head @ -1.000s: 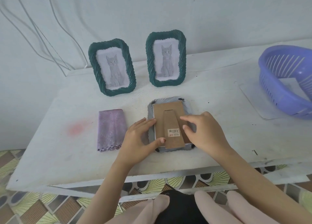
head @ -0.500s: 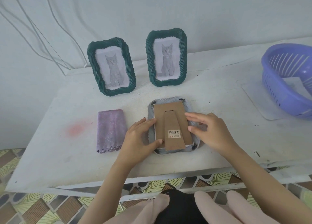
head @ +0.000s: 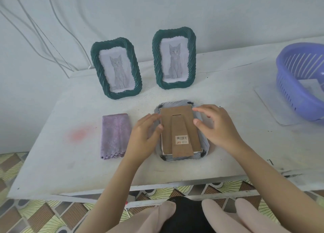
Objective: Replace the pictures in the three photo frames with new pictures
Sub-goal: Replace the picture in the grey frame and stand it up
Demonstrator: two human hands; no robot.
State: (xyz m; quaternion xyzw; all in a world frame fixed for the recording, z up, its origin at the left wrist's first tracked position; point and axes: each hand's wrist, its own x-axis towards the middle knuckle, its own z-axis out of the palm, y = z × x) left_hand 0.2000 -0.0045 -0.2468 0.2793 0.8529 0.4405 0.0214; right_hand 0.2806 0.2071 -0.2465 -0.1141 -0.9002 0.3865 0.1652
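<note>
Both hands have shifted up the face-down grey frame since a second ago. The left hand, fingers loose, sets its thumb on the left edge of the cardboard backing. The right hand, uncurled, touches its upper right corner. Behind the grey frame stand the left green frame and right green frame. Probably the tabs are being freed; the backing is not yet out.

**Pretty sure a home was shown here**

A scuffed white table was set against a plain wall with loose cables strung across it. Patterned floor tiles were seen underneath, and a plastic basket plus framed cat pictures were laid out.
</note>
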